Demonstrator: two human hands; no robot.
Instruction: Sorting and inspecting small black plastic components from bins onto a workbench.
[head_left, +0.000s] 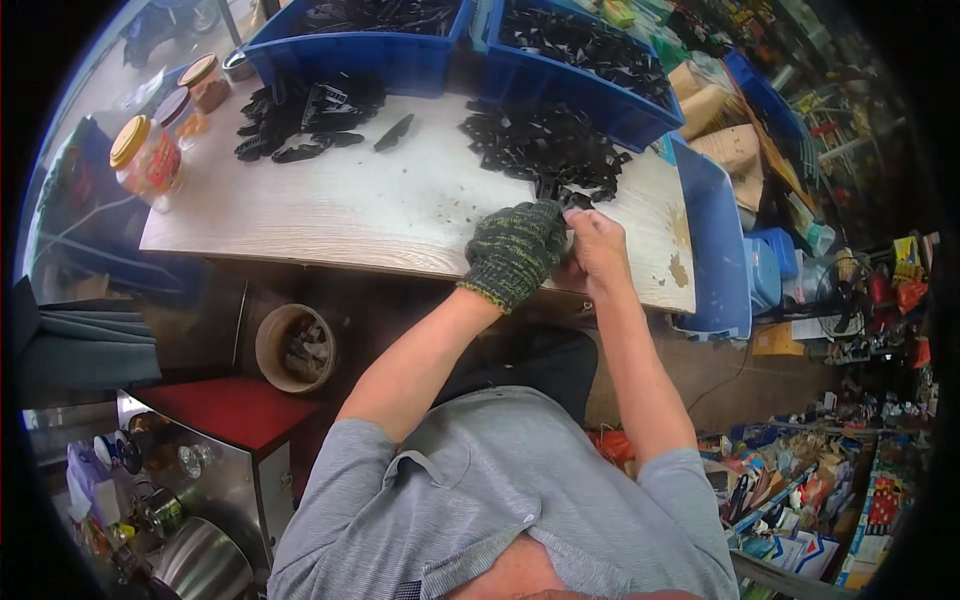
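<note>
My left hand [515, 250], in a dark green knitted glove, is closed round a small black plastic part [546, 188] at the table's near edge. Bare, my right hand [600, 246] meets it from the right, thumb and fingertips pinched on the same part. The fingers hide much of the piece, so its full shape does not show. Just beyond both hands spreads a heap of black plastic parts [545, 140]. Farther left lies a second pile of longer black parts [300, 118], with a single curved black piece [394, 133] apart from it.
Two blue bins [350, 55] [580, 82] of black parts stand along the far side of the pale table [330, 215]. Lidded jars [147, 160] line its left end. A blue tub [712, 240] adjoins the right end. Below sit a round bucket [296, 348] and a red-topped cabinet [235, 410].
</note>
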